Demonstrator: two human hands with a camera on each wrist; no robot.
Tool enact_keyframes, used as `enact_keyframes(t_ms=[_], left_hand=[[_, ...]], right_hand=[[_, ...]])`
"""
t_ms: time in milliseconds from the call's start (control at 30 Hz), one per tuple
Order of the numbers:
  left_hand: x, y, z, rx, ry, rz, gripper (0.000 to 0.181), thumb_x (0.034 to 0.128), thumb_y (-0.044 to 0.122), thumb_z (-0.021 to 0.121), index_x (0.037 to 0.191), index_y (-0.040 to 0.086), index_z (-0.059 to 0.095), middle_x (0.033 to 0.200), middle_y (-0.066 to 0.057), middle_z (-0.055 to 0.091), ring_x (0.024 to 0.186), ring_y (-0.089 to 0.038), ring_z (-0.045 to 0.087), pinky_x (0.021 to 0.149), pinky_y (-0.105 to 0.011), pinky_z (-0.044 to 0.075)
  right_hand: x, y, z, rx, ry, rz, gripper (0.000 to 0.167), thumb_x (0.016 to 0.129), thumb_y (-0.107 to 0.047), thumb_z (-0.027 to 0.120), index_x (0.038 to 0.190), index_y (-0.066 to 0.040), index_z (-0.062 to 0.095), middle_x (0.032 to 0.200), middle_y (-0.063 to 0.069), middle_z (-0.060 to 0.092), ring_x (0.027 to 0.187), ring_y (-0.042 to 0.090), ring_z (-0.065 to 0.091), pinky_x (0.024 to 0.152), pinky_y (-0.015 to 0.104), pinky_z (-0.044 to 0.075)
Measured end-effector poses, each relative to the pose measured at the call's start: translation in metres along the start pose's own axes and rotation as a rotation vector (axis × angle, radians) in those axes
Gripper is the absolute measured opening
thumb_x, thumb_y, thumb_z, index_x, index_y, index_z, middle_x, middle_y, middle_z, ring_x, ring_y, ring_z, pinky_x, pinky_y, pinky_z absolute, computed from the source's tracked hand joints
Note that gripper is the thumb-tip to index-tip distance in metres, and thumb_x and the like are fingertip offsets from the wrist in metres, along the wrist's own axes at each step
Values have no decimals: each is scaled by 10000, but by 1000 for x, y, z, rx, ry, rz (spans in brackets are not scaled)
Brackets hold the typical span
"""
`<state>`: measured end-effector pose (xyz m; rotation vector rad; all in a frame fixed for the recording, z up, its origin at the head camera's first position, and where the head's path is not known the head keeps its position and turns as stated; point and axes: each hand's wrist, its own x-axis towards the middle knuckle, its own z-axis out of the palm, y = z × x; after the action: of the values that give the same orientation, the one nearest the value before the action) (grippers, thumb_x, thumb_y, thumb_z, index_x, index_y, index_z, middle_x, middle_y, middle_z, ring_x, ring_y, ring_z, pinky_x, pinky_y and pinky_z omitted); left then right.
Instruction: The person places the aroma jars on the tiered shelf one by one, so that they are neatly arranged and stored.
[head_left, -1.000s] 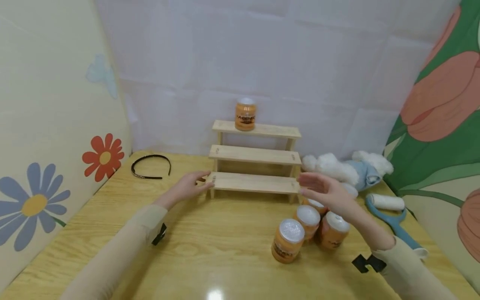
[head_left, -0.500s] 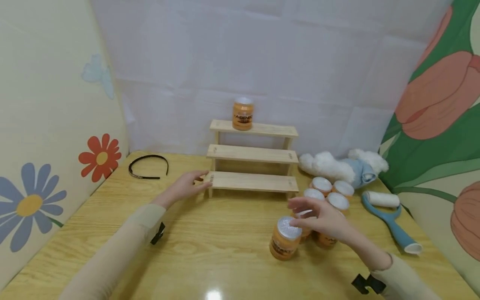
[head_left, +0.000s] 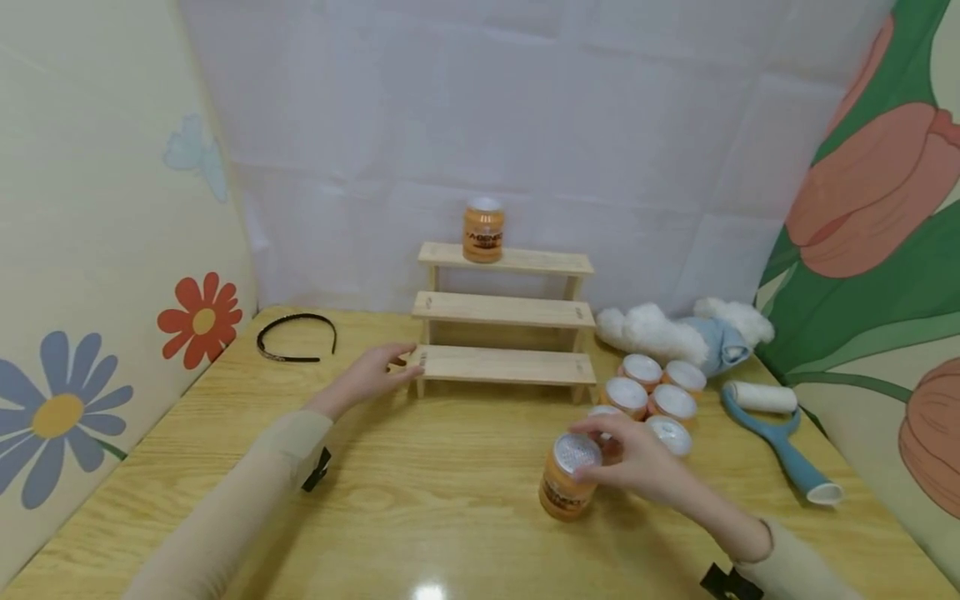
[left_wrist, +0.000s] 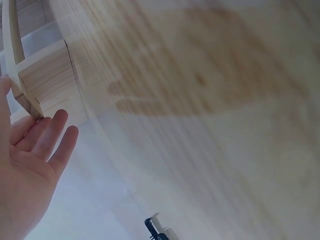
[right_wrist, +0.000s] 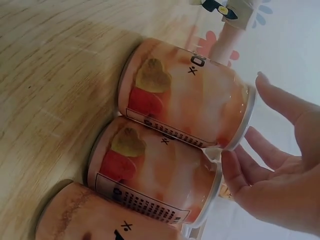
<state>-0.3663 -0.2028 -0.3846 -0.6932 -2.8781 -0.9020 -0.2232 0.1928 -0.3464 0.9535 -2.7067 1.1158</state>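
Note:
A three-step wooden shelf stand (head_left: 502,308) is at the back, an orange can (head_left: 483,233) upright on its top step. My left hand (head_left: 367,375) holds the left end of the lowest step, thumb in front and fingers behind; the left wrist view shows the board's end (left_wrist: 27,102) between them. At the lid of the front orange can (head_left: 566,492), my right hand (head_left: 637,454) is spread, thumb on one side and fingers on the other. In the right wrist view, the thumb looks slightly apart from that can's rim (right_wrist: 185,90).
Several more orange cans (head_left: 675,404) stand grouped behind my right hand. A white plush toy (head_left: 652,329) lies at the back right, near a blue-handled lint roller (head_left: 795,458). On the far left lies a black headband (head_left: 281,358).
My right hand has come down and towards me, from beside the stand's right end to the front can's lid. The left hand keeps its place on the lowest step.

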Motion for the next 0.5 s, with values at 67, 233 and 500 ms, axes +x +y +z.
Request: enact_keyframes(t_ms=[67,233,500], left_hand=[[0,0,0,1,0,4,637,949,373,545,1412,-30,374,1415,-231,427,1161,-383,537,967,-518,460],[1,-2,1,9,-4,13,641,949,376,545,1410,-36,373,1413,-234,427,1150,-379,549,959,-506,471],[0,-1,0,3,0,18,643,950,379,542,1411,-35,371,1415,-236,424,1148,-384,546,955,-513,471]], right_hand=[[1,0,2,-32,6,-32,488,740,-293,789,1150,-68,648,1046,46,661,919,131,573,746,225,502],[4,1,6,-16,-33,-93,470,774,-258,768,1184,-73,632,1129,61,654,1007,145,580,830,257,508],[9,-3,11,5,-112,-104,483,829,-193,728,1278,-109,568,1269,49,595,1162,210,550,942,344,490]])
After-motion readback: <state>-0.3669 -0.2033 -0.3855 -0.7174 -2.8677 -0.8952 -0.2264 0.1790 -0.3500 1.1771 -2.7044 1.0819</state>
